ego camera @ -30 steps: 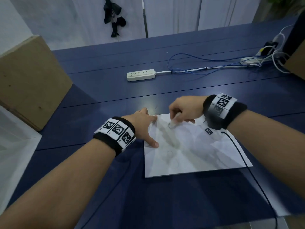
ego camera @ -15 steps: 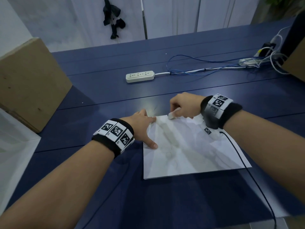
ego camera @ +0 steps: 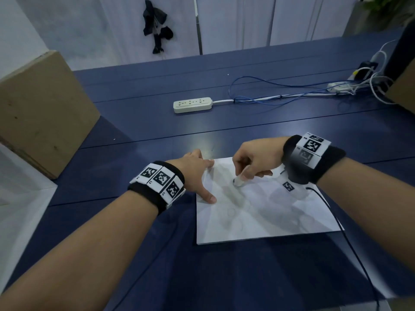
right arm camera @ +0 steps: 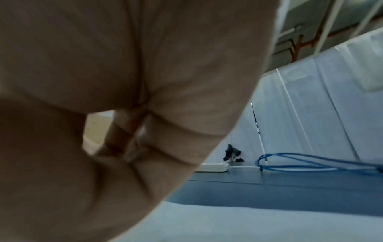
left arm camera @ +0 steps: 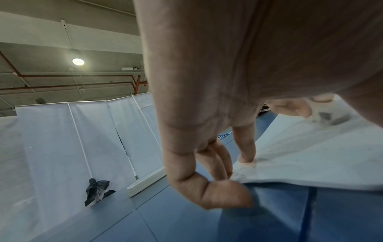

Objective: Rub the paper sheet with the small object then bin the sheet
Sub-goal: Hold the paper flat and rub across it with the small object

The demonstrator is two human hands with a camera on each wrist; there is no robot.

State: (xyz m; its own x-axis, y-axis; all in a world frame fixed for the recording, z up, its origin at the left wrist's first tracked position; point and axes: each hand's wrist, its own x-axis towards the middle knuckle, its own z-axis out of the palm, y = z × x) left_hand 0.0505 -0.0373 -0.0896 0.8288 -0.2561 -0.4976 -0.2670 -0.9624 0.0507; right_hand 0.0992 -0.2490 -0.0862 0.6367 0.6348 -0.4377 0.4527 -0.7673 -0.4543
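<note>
- Two hands work at mid-frame in the head view. The left hand (ego camera: pixel 195 173) lies spread on the left edge of the paper sheet (ego camera: pixel 258 212), thumb and forefinger pressing it flat to the blue table (ego camera: pixel 247 277).
- Same view: the right hand (ego camera: pixel 256 160), fingers curled, pinches a small white object (ego camera: pixel 239 180) whose tip touches the sheet's upper part. The sheet sits centre-right, creased, with faint grey marks.
- Same view: a power strip (ego camera: pixel 192 104) lies upper centre; a cardboard box (ego camera: pixel 42 113) stands at left.
- Left wrist view: fingers (left arm camera: pixel 244 144) are apart, one tip on the sheet (left arm camera: pixel 311 157) at right, the little finger bent on the table.
- Right wrist view: the palm (right arm camera: pixel 103 81) fills the left of the frame; fingers are folded inward, the object is hidden. Blue cable (right arm camera: pixel 311 162) lies at right.
</note>
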